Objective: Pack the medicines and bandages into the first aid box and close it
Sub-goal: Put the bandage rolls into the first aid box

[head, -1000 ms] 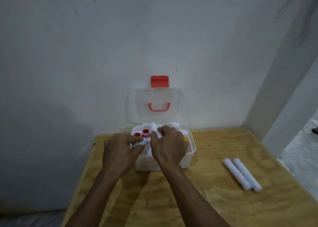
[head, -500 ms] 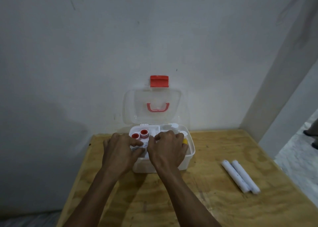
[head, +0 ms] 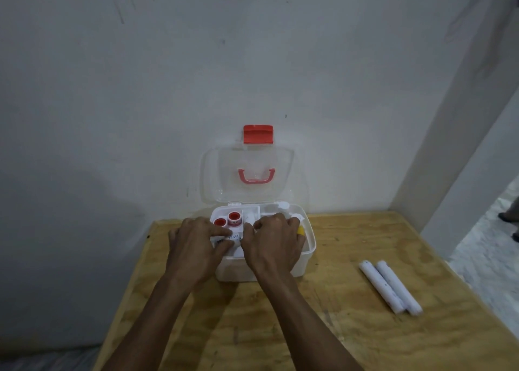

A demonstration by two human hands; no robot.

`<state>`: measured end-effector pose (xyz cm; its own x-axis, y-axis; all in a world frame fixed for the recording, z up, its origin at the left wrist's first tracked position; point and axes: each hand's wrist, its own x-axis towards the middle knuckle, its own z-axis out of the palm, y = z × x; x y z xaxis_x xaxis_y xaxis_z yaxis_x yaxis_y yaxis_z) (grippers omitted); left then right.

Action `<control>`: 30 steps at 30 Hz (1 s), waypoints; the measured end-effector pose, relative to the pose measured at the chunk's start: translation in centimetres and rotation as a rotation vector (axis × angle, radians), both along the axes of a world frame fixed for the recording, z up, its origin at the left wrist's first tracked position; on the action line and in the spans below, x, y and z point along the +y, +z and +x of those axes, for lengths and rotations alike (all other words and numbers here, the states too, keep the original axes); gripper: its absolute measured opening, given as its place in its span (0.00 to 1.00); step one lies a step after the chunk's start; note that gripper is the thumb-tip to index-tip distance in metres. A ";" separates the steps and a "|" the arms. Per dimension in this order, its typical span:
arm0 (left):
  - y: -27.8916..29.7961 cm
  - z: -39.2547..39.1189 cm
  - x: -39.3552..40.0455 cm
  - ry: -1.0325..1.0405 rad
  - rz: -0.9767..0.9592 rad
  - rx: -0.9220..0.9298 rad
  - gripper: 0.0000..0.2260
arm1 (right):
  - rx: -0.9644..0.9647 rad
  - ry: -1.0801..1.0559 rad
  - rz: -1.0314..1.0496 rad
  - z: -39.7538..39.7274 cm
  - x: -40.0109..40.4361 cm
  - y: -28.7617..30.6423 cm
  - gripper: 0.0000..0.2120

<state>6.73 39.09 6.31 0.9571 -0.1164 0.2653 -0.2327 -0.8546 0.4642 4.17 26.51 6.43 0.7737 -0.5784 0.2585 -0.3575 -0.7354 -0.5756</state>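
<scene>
Box [head: 304, 261] at bench [head: 351, 342] far edge, against wall. Clear lid [head: 224, 171] upright, red latch [head: 257, 134] on top, red handle [head: 256, 175] on lid face. Both hands over box. Left hand [head: 196, 247] curled, fingers pinching white labelled packet [head: 235, 237]. Right hand [head: 273, 244] curled, knuckles up; cannot tell what it grips. Two red-capped tubs [head: 228, 220] inside at 11 o'clock of hands. Two white rolls [head: 390, 286] side by side on bench at 4 o'clock of box, well apart.

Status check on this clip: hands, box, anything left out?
Both hands, left and right, in the open box, arranging contents; grips unclear. Lid up against the wall. Two white rolls unpacked on the table, right of box.
</scene>
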 end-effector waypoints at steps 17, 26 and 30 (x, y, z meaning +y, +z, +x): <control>3.6 -6.3 -5.1 -0.133 -0.312 -0.195 0.11 | -0.380 0.149 0.178 -6.9 -7.7 1.6 0.08; 0.5 -11.3 -17.0 -0.315 -0.352 0.054 0.13 | -0.196 -0.073 0.191 -11.2 -21.7 -1.3 0.10; -2.7 -9.7 -21.5 -0.285 -0.280 0.223 0.20 | 0.030 -0.056 0.207 -11.0 -25.7 -3.2 0.13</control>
<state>-2.95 17.59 3.61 0.9345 -0.3370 0.1150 -0.3086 -0.6052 0.7338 -6.86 0.80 3.25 0.7444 -0.6591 0.1067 -0.4140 -0.5811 -0.7007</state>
